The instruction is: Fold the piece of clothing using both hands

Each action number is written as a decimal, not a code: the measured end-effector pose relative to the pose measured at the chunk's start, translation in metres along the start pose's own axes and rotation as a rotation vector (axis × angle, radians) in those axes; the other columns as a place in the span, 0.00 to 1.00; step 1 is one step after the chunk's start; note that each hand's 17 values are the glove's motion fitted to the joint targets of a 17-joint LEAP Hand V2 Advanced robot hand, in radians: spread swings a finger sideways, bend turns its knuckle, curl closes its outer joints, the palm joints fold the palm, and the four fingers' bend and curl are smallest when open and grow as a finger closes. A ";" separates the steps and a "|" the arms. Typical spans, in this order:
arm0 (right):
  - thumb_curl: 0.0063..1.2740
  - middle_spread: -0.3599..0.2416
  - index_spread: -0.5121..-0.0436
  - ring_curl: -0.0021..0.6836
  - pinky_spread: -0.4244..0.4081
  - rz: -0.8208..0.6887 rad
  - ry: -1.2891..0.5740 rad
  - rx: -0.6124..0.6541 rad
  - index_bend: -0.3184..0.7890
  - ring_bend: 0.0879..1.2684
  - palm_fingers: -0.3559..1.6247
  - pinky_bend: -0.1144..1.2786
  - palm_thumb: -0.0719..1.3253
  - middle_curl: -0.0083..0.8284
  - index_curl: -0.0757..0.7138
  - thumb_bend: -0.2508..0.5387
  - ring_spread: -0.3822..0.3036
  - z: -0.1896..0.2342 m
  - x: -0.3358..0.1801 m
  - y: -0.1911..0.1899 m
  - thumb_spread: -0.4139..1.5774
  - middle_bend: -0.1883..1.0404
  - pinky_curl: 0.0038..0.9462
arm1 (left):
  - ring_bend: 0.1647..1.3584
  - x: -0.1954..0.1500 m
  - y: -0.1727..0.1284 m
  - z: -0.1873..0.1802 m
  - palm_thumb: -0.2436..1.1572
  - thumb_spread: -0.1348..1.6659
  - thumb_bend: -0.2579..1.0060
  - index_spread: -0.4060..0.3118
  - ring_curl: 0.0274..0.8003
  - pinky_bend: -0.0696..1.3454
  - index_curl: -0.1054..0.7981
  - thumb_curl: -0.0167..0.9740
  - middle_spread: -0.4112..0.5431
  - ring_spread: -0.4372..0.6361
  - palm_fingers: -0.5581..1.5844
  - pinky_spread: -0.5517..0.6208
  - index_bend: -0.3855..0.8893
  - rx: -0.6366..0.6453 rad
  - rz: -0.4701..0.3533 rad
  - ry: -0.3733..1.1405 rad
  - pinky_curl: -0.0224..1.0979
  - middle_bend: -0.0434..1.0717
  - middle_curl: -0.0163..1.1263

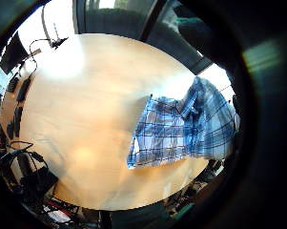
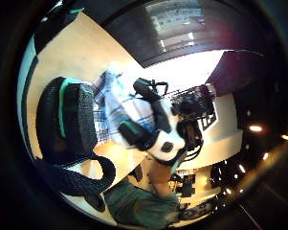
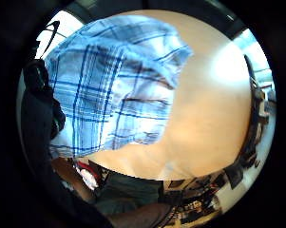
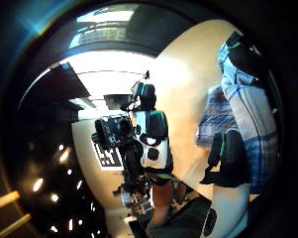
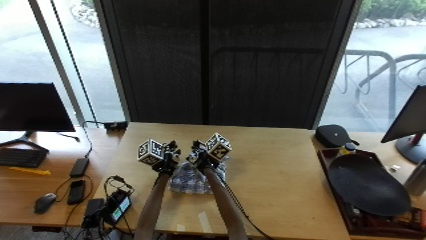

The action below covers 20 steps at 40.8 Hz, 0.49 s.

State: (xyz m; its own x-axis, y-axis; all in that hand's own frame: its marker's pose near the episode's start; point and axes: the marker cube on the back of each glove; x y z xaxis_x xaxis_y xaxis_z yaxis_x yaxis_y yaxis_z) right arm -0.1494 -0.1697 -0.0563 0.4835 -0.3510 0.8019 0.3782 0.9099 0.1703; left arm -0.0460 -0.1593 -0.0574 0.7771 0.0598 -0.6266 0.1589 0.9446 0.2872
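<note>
Outside view: shirt [image 5: 194, 181], blue plaid, mid-surface [image 5: 279, 165], far edge raised. Left hand [image 5: 164, 159] and right hand [image 5: 203, 157] side by side, each pinching cloth. We advise carrying both corners together, level, onto the near edge, then smoothing.

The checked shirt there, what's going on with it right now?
A person at the wooden table is folding a blue and white checked shirt with both gloved hands. The left hand and right hand are close together over the shirt's far edge, each gripping cloth. Part of the shirt is raised off the table while the rest lies bunched on it near the person. The fold is not finished.
</note>
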 end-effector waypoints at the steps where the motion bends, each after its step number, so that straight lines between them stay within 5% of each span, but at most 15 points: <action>1: 0.51 0.20 0.46 0.68 0.12 0.089 0.015 -0.013 0.30 0.57 0.70 0.68 0.78 0.62 0.13 0.28 0.18 0.004 0.005 0.005 0.49 0.44 0.44 | 0.24 -0.002 0.000 0.000 0.39 0.89 0.25 0.38 0.39 0.26 0.54 0.26 0.37 0.58 0.46 0.78 0.42 0.001 -0.001 -0.005 0.35 0.23 0.38; 5: 0.51 0.25 0.48 0.68 0.14 0.347 -0.057 -0.054 0.30 0.56 0.67 0.70 0.76 0.59 0.13 0.28 0.21 0.015 0.019 0.023 0.53 0.37 0.45 | 0.24 -0.005 0.002 0.001 0.40 0.90 0.24 0.39 0.39 0.26 0.54 0.27 0.37 0.58 0.46 0.78 0.42 0.003 0.003 -0.028 0.35 0.23 0.38; 10: 0.49 0.35 0.53 0.68 0.25 0.160 -0.320 -0.083 0.31 0.56 0.64 0.66 0.71 0.59 0.14 0.29 0.28 0.016 0.032 0.031 0.65 0.36 0.43 | 0.23 -0.005 0.009 0.002 0.42 0.90 0.25 0.38 0.38 0.25 0.54 0.28 0.36 0.57 0.46 0.78 0.42 -0.026 -0.003 -0.111 0.34 0.22 0.38; 20: 0.44 0.48 0.55 0.62 0.50 0.264 0.337 0.008 0.42 0.42 0.56 0.54 0.62 0.58 0.24 0.29 0.41 -0.050 0.066 0.056 0.80 0.36 0.39 | 0.22 0.006 0.016 0.014 0.45 0.90 0.26 0.37 0.38 0.24 0.53 0.29 0.36 0.57 0.47 0.78 0.43 -0.105 0.055 -0.351 0.34 0.21 0.39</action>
State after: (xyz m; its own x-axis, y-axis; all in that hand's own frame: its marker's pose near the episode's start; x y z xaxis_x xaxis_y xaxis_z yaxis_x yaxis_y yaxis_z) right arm -0.0570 -0.1533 -0.0226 0.7945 -0.1568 0.5866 0.2009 0.9796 -0.0101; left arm -0.0305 -0.1488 -0.0465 0.9472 0.0143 -0.3202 0.0619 0.9720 0.2266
